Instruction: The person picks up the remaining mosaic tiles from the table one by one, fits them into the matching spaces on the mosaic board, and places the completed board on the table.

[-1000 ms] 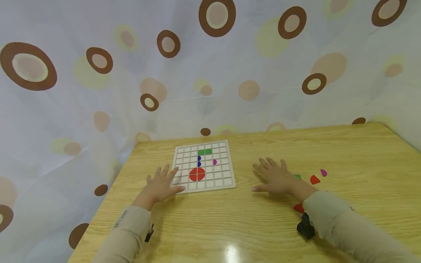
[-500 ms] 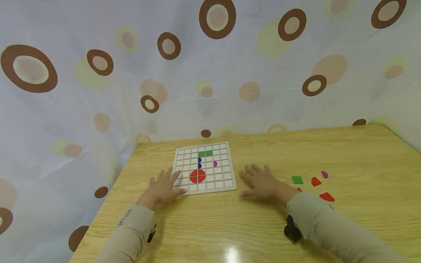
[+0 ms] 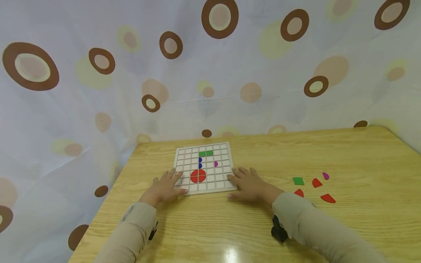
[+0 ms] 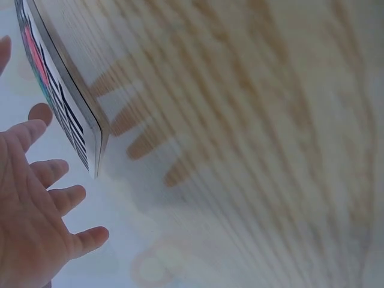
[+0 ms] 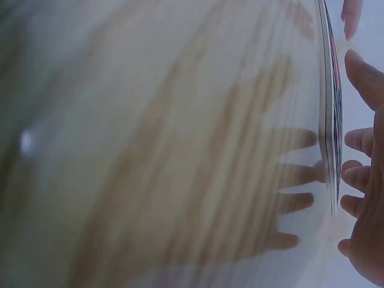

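A white gridded board (image 3: 218,177) lies flat on the table, left of the middle. On it are a red circle (image 3: 198,176) made of quarter pieces, two blue half-circles (image 3: 200,163), a green bar (image 3: 206,153) and a magenta half-circle (image 3: 216,164). My left hand (image 3: 164,188) spreads its fingers over the board's left front corner. At the right front corner is my right hand (image 3: 249,185), fingers also spread. Both wrist views show gaps between the hands, the left (image 4: 36,210) and the right (image 5: 369,198), and the tabletop. Neither hand holds anything.
Loose pieces lie on the right: a green parallelogram (image 3: 298,180), a magenta half-circle (image 3: 325,176) and red quarter pieces (image 3: 317,182). The glossy wooden table (image 3: 210,226) meets a patterned cloth (image 3: 184,73) at the back.
My right hand has moved left from beside the loose pieces to the board's right edge, uncovering those pieces. The left hand has hardly shifted, and the board stays put.
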### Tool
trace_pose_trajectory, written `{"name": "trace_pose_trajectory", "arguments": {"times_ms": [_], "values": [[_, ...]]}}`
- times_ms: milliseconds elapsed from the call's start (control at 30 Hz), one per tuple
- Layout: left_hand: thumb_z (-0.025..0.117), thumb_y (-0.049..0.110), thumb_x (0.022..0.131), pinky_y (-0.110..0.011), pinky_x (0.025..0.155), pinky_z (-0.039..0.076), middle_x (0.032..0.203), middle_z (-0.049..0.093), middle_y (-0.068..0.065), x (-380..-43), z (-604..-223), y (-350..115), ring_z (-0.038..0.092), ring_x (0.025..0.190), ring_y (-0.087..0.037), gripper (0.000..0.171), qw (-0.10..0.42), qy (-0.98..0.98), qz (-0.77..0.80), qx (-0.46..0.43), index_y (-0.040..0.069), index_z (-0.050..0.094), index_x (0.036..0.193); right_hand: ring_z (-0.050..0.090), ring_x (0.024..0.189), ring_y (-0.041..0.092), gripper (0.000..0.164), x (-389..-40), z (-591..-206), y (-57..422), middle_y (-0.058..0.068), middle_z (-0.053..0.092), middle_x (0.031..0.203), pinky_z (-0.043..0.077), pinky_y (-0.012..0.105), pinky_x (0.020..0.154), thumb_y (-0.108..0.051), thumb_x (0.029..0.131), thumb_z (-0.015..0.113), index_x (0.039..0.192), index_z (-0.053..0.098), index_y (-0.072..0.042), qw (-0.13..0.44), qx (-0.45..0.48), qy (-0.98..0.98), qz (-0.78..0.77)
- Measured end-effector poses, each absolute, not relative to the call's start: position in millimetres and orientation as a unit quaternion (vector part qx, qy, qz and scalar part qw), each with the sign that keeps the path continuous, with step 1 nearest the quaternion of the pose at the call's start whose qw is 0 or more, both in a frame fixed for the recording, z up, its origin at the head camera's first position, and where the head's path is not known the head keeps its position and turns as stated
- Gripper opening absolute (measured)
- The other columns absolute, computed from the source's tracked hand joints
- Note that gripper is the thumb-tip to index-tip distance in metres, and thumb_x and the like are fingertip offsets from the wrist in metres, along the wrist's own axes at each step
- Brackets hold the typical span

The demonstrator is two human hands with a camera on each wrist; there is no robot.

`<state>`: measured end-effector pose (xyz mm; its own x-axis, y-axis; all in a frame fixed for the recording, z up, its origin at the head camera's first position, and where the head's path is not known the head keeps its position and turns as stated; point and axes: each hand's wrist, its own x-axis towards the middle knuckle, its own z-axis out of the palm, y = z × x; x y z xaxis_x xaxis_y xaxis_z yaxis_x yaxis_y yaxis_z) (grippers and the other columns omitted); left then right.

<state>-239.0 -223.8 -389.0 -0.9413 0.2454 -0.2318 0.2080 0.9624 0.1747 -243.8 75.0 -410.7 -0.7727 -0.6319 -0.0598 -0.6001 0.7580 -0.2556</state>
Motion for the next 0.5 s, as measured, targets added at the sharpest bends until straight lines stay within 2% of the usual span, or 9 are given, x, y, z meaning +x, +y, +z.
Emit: {"name": "trace_pose_trajectory", "arguments": {"times_ms": [500], "values": [[0.048,0.055,0.079,-0.057,0.096,0.007,0.143,0.012,-0.011,-243.2,-390.9,-220.1,0.009,0.128,-0.031,0.076,0.152,0.979,0.080,0.108,0.016,0.023,0.138,0.015,0.127,0.030,0.072,-251.1,-409.5,67.3,0.009,0.023,0.140,0.006,0.054,0.097,-0.059,0.081,0.041,0.135,0.031,-0.011,0.088,-0.317,0.938,-0.112]]}}
